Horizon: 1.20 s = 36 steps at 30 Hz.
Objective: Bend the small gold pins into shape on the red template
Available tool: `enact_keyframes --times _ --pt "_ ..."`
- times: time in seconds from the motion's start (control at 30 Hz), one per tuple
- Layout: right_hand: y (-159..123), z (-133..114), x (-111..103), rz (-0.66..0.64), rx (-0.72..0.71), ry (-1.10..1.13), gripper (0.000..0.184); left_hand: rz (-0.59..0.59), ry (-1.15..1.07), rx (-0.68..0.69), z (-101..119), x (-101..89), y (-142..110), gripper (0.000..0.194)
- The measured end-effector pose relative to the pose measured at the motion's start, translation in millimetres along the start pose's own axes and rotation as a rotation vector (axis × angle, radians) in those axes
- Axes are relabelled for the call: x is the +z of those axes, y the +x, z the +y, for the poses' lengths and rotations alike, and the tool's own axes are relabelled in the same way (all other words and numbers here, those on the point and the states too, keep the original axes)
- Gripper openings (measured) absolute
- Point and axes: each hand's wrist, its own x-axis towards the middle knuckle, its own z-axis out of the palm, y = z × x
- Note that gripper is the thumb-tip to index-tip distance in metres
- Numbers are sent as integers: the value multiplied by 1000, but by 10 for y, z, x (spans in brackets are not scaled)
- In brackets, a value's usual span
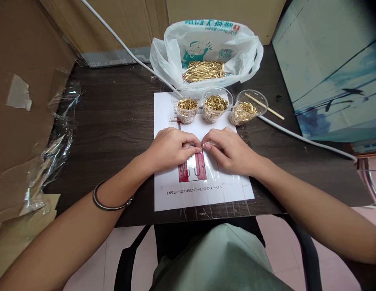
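Observation:
My left hand (175, 148) and my right hand (227, 149) meet fingertip to fingertip over a printed sheet (166, 202). Both pinch at a tiny gold-coloured piece (202, 148), mostly covered by the fingers; its exact shape cannot be made out. Beneath them the sheet carries a red and white drawing and printed lettering. Just beyond my hands stand a left plastic cup (187, 117), a middle plastic cup (215, 115) and a right plastic cup (242, 117), all clear and holding small gold-coloured metal pieces. The right cup leans over.
Behind the cups, a white plastic bag (248, 68) lies open with many gold-coloured pins (204, 71) inside. A wooden stick (266, 107) rests across the right cup. A white cable (311, 135) crosses the dark table (106, 117). Cardboard (21, 101) stands at the left.

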Motion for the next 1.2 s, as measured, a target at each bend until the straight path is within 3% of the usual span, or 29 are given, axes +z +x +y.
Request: enact_keyframes --times 1.2 --pt "58 -61 -71 -87 73 -23 18 10 23 41 -23 18 -18 17"
